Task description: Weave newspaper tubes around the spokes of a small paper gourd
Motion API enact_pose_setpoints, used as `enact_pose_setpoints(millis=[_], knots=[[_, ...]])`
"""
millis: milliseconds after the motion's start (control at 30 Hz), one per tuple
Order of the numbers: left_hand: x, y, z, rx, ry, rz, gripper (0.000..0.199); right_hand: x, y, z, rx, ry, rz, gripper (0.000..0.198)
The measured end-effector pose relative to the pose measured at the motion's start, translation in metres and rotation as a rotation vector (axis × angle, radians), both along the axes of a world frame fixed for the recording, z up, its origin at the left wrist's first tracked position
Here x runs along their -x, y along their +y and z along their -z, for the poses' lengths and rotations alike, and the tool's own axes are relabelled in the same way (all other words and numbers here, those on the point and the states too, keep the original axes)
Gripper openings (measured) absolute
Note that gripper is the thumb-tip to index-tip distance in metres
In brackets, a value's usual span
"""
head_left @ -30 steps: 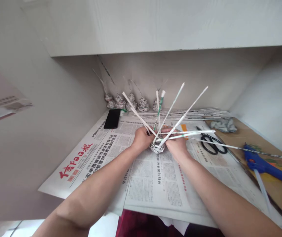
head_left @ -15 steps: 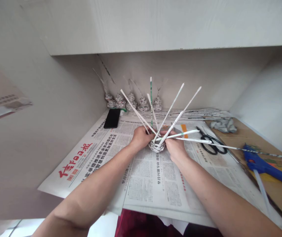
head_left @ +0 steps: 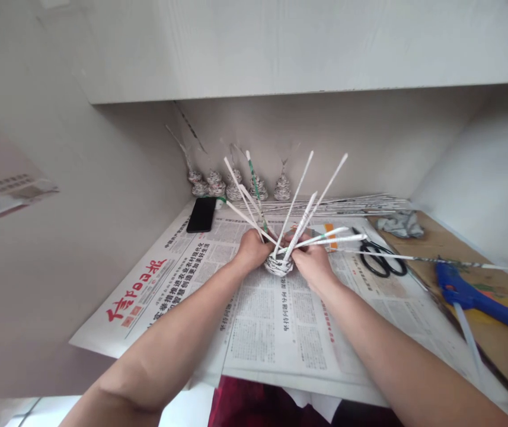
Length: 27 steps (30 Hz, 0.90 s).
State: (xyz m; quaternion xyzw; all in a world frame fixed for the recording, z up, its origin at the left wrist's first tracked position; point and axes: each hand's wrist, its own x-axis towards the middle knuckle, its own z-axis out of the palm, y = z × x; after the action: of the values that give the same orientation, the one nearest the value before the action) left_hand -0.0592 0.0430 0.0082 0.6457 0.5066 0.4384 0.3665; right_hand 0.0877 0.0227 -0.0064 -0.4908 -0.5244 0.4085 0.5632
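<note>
Soft, diffuse light, moderately bright; shade fills the recess at twelve o'clock, deepening towards ten; the floor at eight o'clock glares white; newspaper print at six is smeared; paper rods near the centre look soft; wide-angle stretching swells the right forearm at four.

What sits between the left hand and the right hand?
In the head view, a woven newspaper base sits between left hand and right hand, its paper spokes fanning out.

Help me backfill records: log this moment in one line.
left hand: on woven paper piece | right hand: likewise | scissors: on newspaper
</note>
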Motion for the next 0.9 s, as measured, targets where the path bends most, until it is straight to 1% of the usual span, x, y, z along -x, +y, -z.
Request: enact_pose_setpoints(millis=[100, 200, 333, 367, 433, 500, 600, 667, 767, 833, 900], knots=[[0.0, -0.001, -0.003, -0.024, 0.067, -0.031, 0.013, -0.003, 0.005, 0.005, 0.019, -0.049, 0.021, 0.022], [0.001, -0.003, -0.008, -0.049, 0.142, -0.087, 0.013, -0.003, 0.005, 0.003, 0.07, -0.063, 0.04, 0.021], [0.001, -0.004, -0.012, -0.095, 0.213, -0.174, 0.014, 0.002, -0.001, -0.007, 0.126, 0.127, 0.058, 0.02], [0.001, -0.005, -0.012, -0.107, 0.232, -0.183, 0.015, 0.003, -0.002, -0.008, 0.118, 0.148, 0.072, 0.02], [0.001, -0.005, -0.012, -0.128, 0.258, -0.191, 0.015, 0.003, -0.004, -0.009, 0.054, 0.109, 0.098, 0.02], [0.001, -0.006, -0.013, -0.139, 0.266, -0.183, 0.015, 0.002, -0.005, -0.009, -0.03, 0.012, 0.093, 0.02], [0.002, -0.008, -0.015, -0.142, 0.282, -0.164, 0.016, -0.002, -0.006, -0.01, -0.091, -0.174, 0.053, 0.021], [0.002, -0.009, -0.017, -0.14, 0.304, -0.154, 0.017, -0.006, -0.007, -0.014, -0.158, -0.407, 0.068, 0.022], [0.003, -0.009, -0.018, -0.134, 0.301, -0.145, 0.015, -0.01, -0.01, -0.019, -0.339, -0.775, 0.137, 0.02], [0.003, -0.009, -0.018, -0.139, 0.271, -0.125, 0.013, -0.011, -0.011, -0.02, -0.454, -0.886, 0.172, 0.021], [0.002, -0.008, -0.017, -0.137, 0.236, -0.111, 0.011, -0.012, -0.01, -0.019, -0.529, -0.919, 0.165, 0.021]])
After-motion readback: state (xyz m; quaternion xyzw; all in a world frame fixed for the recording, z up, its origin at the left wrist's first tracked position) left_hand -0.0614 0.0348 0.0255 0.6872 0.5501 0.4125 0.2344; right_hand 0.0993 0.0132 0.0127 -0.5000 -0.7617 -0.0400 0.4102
